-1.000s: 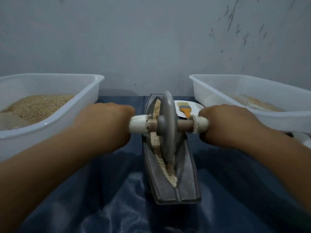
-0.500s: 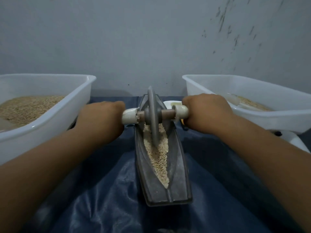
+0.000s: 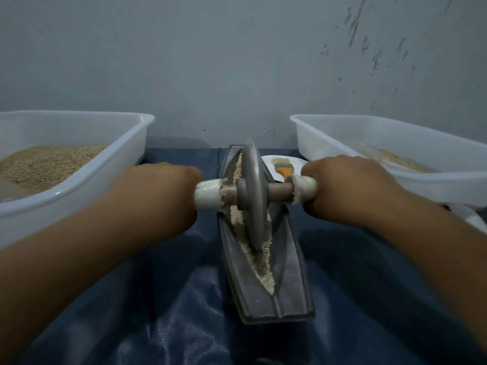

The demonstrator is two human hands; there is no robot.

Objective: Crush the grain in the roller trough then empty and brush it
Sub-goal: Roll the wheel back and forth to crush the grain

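Note:
A grey boat-shaped roller trough (image 3: 290, 280) lies lengthwise in front of me on a dark blue sheet. Pale crushed grain (image 3: 259, 256) fills its groove. A grey metal disc roller (image 3: 254, 196) stands upright in the groove about mid-trough, on a wooden axle with white handles. My left hand (image 3: 155, 196) grips the left handle (image 3: 208, 193). My right hand (image 3: 345, 191) grips the right handle (image 3: 305, 189). An orange-handled brush (image 3: 283, 167) lies on a white plate (image 3: 295, 162) behind the trough's far right side.
A white tub (image 3: 79, 191) holding grain stands at the left. Another white tub (image 3: 395, 143) with some grain stands at the right. A grey wall closes the back. The blue sheet (image 3: 158, 299) covers the surface around the trough.
The roller was pushed to the trough's far end half a second ago and has now been pulled back toward me to mid-trough. Both hands kept their grip.

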